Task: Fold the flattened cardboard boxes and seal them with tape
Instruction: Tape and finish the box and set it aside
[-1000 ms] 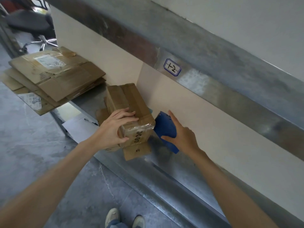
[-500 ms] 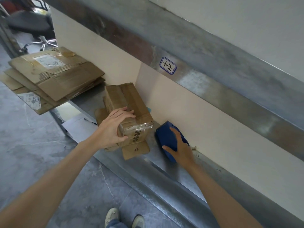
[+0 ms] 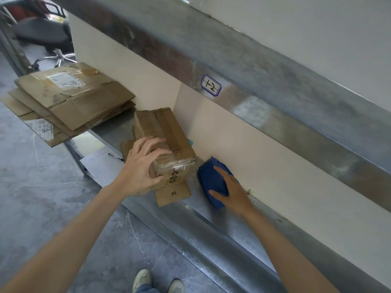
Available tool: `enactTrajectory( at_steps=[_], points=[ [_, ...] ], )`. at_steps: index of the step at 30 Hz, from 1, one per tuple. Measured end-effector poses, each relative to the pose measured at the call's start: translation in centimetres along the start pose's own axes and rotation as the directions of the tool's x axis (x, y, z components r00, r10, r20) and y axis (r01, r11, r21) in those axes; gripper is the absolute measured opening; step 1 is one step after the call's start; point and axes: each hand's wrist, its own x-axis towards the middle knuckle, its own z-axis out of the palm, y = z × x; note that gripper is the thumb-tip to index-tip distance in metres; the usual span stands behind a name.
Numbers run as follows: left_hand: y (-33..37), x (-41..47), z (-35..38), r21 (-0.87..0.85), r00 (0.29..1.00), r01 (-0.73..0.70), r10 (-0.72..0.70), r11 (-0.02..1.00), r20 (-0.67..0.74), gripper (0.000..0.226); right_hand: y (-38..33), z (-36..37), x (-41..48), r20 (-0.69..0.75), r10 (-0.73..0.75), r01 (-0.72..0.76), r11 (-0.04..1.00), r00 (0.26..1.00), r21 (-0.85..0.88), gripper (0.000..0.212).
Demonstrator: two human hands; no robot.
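Our left hand [image 3: 142,168] grips the near corner of the box [image 3: 163,136] on the table [image 3: 222,226]; our right hand [image 3: 231,192] clasps the dispenser [image 3: 210,179] just beside it. The box looks light and crushable, best held by its edges.

Figure: the left hand [image 3: 143,168] and right hand [image 3: 232,191] are bare, as are both forearms [image 3: 69,246] as far as the frame edge. The feet wear pale, off-white low shoes [image 3: 142,279]. Blue denim trouser hems [image 3: 146,290] overlap the shoe tops.
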Motion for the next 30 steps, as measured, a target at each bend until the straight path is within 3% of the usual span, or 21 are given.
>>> enactTrajectory(
  at_steps=[4, 6, 15, 22, 30],
  points=[
    [0.0, -0.3, -0.1, -0.065, 1.000, 0.009, -0.009, 0.998, -0.007, 0.067, -1.2, -2.2, 0.0, -0.028, -0.064, 0.053, 0.955, 0.998, -0.292, 0.070],
    [0.0, -0.5, -0.2, -0.086, 1.000, 0.031, -0.031, 0.996, 0.003, 0.073, -2.5, -3.4, 0.5, -0.061, -0.106, 0.079, 0.935, 0.993, -0.347, 0.067],
    [0.2, -0.5, 0.3, -0.081, 0.994, 0.081, -0.087, 0.993, -0.061, 0.065, -9.7, -3.4, 5.2, -0.042, -0.432, 0.419, 0.890, 0.901, -0.177, 0.067],
    [0.1, -0.4, 0.0, -0.105, 0.993, 0.067, -0.076, 0.992, -0.088, 0.047, -9.9, -1.7, 6.5, -0.217, -0.509, 0.472, 0.858, 0.833, -0.202, 0.038],
    [1.0, -0.4, -0.1, -0.160, 0.983, 0.135, -0.153, 0.978, -0.104, 0.041, -10.4, -2.2, 6.1, -0.131, -0.427, 0.418, 0.904, 0.895, -0.090, 0.041]
  ],
)
